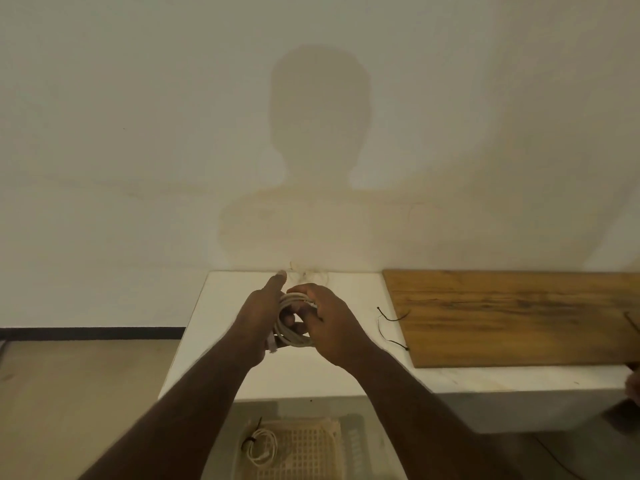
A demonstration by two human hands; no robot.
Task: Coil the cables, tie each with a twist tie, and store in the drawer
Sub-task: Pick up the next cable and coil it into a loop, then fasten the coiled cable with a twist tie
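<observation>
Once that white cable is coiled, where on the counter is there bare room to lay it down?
The white counter is bare left of the left hand, out to its left edge, and along the front strip below the wooden board. Tighter: between the right hand and the board, where dark twist ties lie. Both hands hold the coiled cable.

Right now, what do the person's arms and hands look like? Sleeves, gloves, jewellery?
Both forearms are bare as far as the frame shows: no sleeves visible. The left hand and right hand wear no gloves. No rings, watch or wristbands can be seen. No markings are visible in the dim light.
</observation>
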